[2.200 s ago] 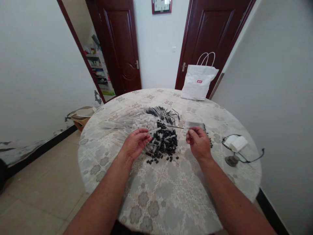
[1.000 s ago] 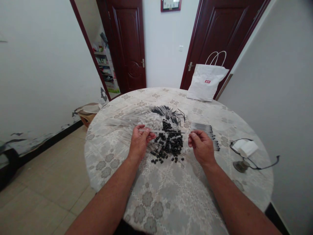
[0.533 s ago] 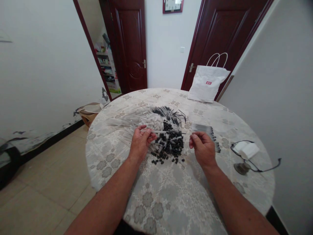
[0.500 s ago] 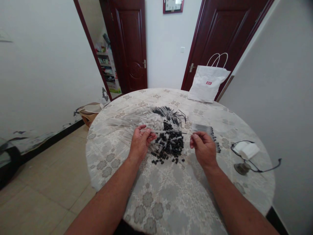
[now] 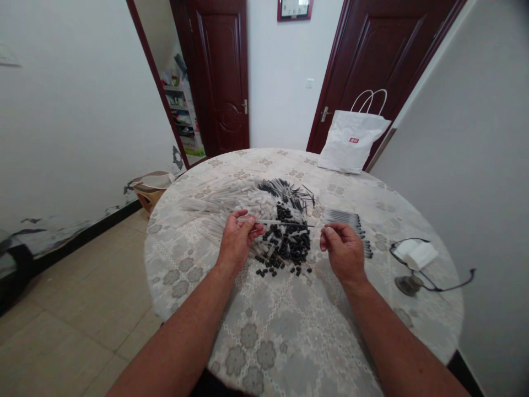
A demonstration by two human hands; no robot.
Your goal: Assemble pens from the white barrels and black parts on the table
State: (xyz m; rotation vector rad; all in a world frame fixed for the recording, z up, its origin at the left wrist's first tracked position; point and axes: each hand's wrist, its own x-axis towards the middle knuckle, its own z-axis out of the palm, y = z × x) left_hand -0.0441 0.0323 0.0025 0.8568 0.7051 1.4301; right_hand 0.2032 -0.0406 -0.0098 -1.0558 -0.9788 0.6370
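My left hand [image 5: 241,234] pinches a pen [image 5: 270,221], which lies level, pointing right: a whitish barrel with a thin dark refill [image 5: 300,225] sticking out of it. My right hand [image 5: 341,248] is closed in a pinch just beyond the refill's tip, a small gap apart; anything in its fingertips is too small to make out. Below the pen spreads a heap of short black and clear pen parts [image 5: 289,242]. White tubes [image 5: 215,198] lie in a loose pile to the left, dark thin refills [image 5: 285,190] behind the heap.
A neat row of pens with dark ends [image 5: 345,218] lies beyond my right hand. Farther right are eyeglasses [image 5: 442,288], folded white paper [image 5: 417,252] and a small dark round object [image 5: 408,285]. A white paper bag [image 5: 351,140] stands at the back of the round table [image 5: 248,325].
My right hand has shifted very slightly left, toward the refill's tip. More of the refill's dark length shows against the heap. My left hand stays almost in place.
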